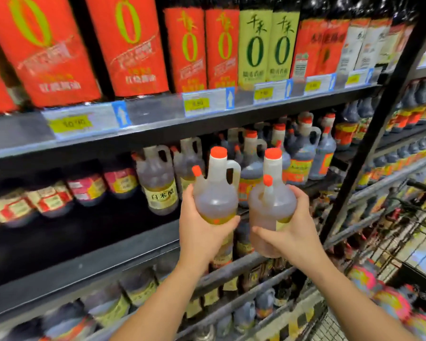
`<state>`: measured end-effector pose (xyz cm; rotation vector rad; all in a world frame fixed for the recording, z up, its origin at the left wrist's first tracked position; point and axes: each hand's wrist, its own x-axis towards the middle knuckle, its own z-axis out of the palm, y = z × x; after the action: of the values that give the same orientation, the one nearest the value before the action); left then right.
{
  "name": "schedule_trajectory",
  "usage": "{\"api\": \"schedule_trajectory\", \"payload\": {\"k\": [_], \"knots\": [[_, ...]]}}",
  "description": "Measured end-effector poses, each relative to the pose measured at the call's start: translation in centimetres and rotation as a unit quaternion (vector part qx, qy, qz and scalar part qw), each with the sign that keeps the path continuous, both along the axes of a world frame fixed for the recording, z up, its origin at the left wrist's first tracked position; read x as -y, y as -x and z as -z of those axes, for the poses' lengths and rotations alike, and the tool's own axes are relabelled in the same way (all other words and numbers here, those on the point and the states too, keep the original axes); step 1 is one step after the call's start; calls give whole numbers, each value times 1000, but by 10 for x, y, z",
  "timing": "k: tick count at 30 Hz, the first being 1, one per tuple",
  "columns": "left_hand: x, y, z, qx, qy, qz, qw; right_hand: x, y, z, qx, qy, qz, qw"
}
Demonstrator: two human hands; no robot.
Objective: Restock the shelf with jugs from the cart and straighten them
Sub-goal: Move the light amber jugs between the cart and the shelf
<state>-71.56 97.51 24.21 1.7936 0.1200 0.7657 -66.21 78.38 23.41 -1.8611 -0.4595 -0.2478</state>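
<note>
I hold two clear jugs with orange caps and side handles in front of the middle shelf (89, 262). My left hand (202, 232) grips the left jug (215, 193) round its lower body. My right hand (290, 232) grips the right jug (272, 203) the same way. Both jugs stand roughly upright, side by side and close together. A matching jug with a yellow label (158, 183) stands on the shelf just left of them. The wire cart (403, 247) shows at the right edge.
Dark-liquid jugs (303, 153) fill the middle shelf to the right. Small jars (47, 198) line its left part. Tall red and green-labelled bottles (133, 45) stand on the shelf above. A black upright post (369, 153) rises at right. Lower shelves hold more bottles.
</note>
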Motion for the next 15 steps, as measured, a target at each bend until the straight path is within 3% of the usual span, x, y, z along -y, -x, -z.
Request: {"api": "schedule_trajectory", "payload": {"k": [15], "knots": [[-64, -8, 11, -41, 0, -205, 978, -99, -61, 19, -12, -27, -171, 985]]}}
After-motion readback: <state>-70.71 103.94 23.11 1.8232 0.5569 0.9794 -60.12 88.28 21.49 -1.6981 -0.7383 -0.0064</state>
